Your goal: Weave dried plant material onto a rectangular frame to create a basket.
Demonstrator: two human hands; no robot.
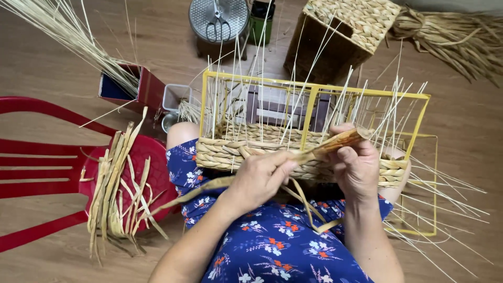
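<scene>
Basket (230,152) half-woven on yellow frame (314,90)

Brown wood-grain floor (63,78). Resting directly on it: red plastic chair (47,167) at left, red box (139,86) holding pale reeds, finished woven basket (343,34) tipped over at top, loose straw bundle (456,39) at top right.

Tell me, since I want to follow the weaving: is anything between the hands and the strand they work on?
Nothing visible. The left hand and right hand both already grip the flat strand, right against the woven rows of the basket on the yellow frame.
</scene>
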